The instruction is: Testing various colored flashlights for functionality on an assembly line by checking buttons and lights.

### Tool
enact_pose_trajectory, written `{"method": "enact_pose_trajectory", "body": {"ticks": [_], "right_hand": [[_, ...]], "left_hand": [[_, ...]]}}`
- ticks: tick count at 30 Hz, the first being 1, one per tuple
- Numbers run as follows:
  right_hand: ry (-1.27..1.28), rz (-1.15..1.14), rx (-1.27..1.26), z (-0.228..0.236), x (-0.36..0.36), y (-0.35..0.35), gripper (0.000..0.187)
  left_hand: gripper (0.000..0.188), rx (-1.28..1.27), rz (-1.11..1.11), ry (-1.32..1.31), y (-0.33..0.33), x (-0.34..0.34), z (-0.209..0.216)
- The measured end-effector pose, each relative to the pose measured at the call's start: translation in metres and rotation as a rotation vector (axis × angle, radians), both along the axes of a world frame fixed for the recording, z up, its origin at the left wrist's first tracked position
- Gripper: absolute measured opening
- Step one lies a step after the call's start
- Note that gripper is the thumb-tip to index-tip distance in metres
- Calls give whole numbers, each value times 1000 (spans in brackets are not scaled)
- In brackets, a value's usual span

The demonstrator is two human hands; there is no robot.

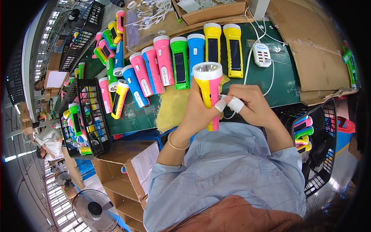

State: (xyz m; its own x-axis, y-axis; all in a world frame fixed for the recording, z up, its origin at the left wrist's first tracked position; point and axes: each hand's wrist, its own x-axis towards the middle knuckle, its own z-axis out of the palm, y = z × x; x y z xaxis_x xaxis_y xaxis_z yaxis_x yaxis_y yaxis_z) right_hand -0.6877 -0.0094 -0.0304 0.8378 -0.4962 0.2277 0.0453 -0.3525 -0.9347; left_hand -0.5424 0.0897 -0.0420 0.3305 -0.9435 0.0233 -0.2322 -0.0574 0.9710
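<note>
The left hand [194,110] is curled in a grip, its thumb [212,111] stretched toward the right hand [250,101], whose fingers [240,91] are bent in a pinch; the left forearm [172,152] and right forearm [276,131] are angled inward.

no words, labels, numbers or signs can be read clearly.

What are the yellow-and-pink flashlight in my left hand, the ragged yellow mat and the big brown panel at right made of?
The yellow-and-pink flashlight: probably glossy moulded plastic, from its smooth, shiny shell. The yellow mat: matte, cloth or thin foam; its soft, uneven edge fits either. The brown panel: likely matte cardboard, from its dull, creased surface.
</note>
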Motion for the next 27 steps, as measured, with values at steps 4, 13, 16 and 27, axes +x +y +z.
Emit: {"method": "enact_pose_trajectory", "body": {"ticks": [4,13,16,27], "right_hand": [[54,-8,-84,2,6,-1,11],[215,-135,-189,6,2,4,13],[262,-187,-297,7,5,7,14],[170,-420,-419,-12,12,13,17]], "left_hand": [[53,-42,80,-120,-1,-2,-6],[60,-10,96,-159,-8,-10,-3],[65,-80,132,-379,-7,-10,-12],[73,6,161,-388,-17,-20,-11]]}}
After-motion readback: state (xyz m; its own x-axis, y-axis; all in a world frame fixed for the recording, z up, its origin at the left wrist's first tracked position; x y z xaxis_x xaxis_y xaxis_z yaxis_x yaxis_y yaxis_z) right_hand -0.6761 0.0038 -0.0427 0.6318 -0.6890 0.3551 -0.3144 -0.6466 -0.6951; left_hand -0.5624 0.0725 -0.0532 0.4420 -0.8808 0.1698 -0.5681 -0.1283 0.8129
